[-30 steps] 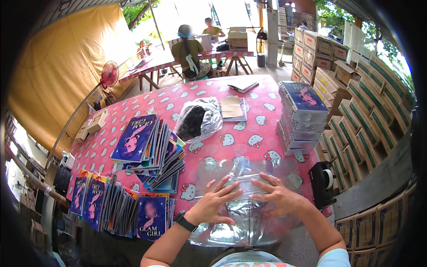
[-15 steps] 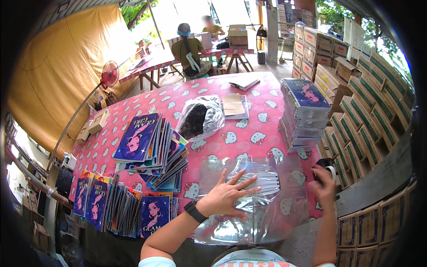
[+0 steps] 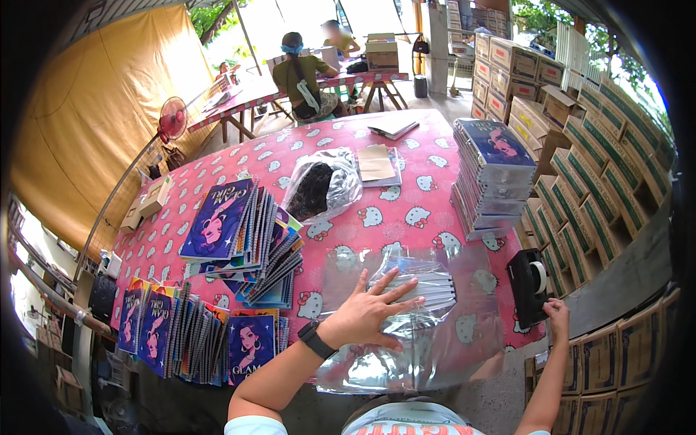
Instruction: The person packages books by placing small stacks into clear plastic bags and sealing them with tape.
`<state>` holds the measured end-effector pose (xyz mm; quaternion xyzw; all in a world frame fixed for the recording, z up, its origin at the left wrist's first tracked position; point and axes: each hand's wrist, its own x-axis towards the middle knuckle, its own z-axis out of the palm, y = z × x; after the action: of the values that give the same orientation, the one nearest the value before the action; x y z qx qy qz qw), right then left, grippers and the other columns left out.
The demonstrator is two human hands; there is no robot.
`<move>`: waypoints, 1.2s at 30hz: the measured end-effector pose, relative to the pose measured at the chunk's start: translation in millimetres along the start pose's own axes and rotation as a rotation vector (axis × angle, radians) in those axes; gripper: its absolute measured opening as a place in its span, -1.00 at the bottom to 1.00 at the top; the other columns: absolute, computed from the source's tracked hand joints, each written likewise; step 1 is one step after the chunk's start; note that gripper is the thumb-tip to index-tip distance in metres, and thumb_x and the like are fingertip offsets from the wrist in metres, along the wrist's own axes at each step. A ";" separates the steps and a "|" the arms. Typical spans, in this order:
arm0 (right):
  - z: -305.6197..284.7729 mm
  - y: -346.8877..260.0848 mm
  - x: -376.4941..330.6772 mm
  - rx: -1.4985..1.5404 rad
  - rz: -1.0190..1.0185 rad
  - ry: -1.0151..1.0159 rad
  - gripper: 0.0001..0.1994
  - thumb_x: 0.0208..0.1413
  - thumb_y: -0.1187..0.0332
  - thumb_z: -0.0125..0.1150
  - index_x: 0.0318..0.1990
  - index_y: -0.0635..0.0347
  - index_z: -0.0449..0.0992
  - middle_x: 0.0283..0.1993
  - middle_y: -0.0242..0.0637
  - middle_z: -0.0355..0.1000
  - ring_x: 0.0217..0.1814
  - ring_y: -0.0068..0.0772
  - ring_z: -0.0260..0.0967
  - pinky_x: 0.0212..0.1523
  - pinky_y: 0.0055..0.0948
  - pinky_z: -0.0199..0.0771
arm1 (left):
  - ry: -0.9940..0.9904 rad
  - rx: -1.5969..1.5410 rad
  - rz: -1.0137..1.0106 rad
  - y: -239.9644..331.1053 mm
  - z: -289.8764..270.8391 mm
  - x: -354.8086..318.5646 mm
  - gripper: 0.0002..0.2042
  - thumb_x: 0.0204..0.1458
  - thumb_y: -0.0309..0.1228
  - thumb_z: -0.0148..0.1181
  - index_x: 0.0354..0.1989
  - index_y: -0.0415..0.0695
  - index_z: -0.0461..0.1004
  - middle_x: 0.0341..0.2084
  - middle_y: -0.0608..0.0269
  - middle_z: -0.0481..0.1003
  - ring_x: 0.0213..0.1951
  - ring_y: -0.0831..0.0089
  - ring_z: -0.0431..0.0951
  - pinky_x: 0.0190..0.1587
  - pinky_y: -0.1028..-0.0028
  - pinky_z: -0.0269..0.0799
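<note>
My left hand (image 3: 366,315) lies flat with fingers spread on a wrapped bundle of spiral notebooks (image 3: 432,288), whose page edges show through the plastic. Beneath and around the bundle is a wide sheet of clear plastic (image 3: 457,355), reaching the table's near edge. At the right edge of the table stands a black tape dispenser (image 3: 523,286) with a roll of tape (image 3: 538,276) in it. My right hand (image 3: 557,313) is at the dispenser's near end, thumb and fingers pinched together. What the pinch holds is too small to make out.
Stacks of spiral notebooks (image 3: 217,221) fill the table's left side, with more (image 3: 163,330) nearer me. A tall stack of wrapped notebooks (image 3: 493,177) stands at right. A plastic bag with black contents (image 3: 322,188) lies mid-table. Cartons (image 3: 594,217) are piled along the right; two people sit beyond.
My right hand, blurred over the tape dispenser before, has moved right to its near end and now pinches there. The left hand keeps its place on the bundle. The view has shifted slightly.
</note>
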<state>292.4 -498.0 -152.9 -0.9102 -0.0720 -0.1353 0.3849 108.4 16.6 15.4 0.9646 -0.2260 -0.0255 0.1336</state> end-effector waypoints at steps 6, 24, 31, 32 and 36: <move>-19.1 7.8 -50.4 0.392 0.455 0.006 -0.79 -0.01 0.28 0.28 -0.38 0.24 0.46 -0.51 -0.41 0.38 -0.58 -0.57 0.26 -0.55 -0.59 0.22 | 0.003 0.041 -0.012 0.9 -0.7 0.0 -0.05 -0.37 0.18 0.31 0.31 0.39 0.00 0.35 0.42 -0.11 0.37 0.07 -0.24 0.18 -0.36 -0.25; 121.5 -399.4 29.9 -0.301 -0.460 -1.045 -0.51 -0.11 -0.09 0.26 -0.36 0.27 0.58 -0.43 -0.25 0.53 -0.40 -0.41 0.47 -0.34 -0.43 0.43 | -0.041 0.020 -0.033 -3.0 0.4 4.0 -0.05 -0.44 0.23 0.32 0.28 0.42 0.07 0.35 0.20 -0.12 0.34 -0.15 -0.32 0.19 -0.32 -0.29; 64.7 -386.0 47.5 -0.783 -0.533 -0.869 -0.46 -0.39 -0.14 0.40 -0.33 0.10 0.60 -0.28 -0.24 0.53 -0.18 -0.26 0.47 -0.18 -0.38 0.45 | 0.166 -0.004 -0.049 -13.1 18.8 -9.5 -0.13 -0.37 0.04 0.38 0.26 0.35 0.16 0.34 0.17 -0.08 0.35 -0.08 -0.27 0.20 -0.30 -0.28; 53.9 -382.1 45.3 -0.776 -0.474 -0.860 -0.54 -0.44 -0.04 0.48 -0.39 0.07 0.61 -0.31 -0.26 0.52 -0.21 -0.27 0.46 -0.21 -0.36 0.44 | 0.202 0.024 -0.100 -10.5 20.5 -9.4 -0.15 -0.34 -0.01 0.39 0.26 0.33 0.16 0.34 0.18 -0.06 0.36 -0.05 -0.25 0.20 -0.29 -0.28; 54.8 -369.1 0.4 0.332 -1.040 -0.402 -0.75 -0.34 0.29 0.48 -0.42 0.09 0.60 -0.33 -0.31 0.48 -0.32 -0.27 0.39 -0.29 -0.36 0.39 | 0.606 -0.187 -0.034 11.9 18.1 3.0 -0.60 -0.16 -0.26 0.31 -0.05 0.21 0.52 0.10 0.31 0.37 0.20 0.16 0.25 0.24 -0.16 -0.18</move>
<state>216.4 -202.6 62.1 -0.6902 -0.6016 -0.1182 0.3842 104.0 0.6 1.2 0.9156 -0.1564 0.2401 0.2823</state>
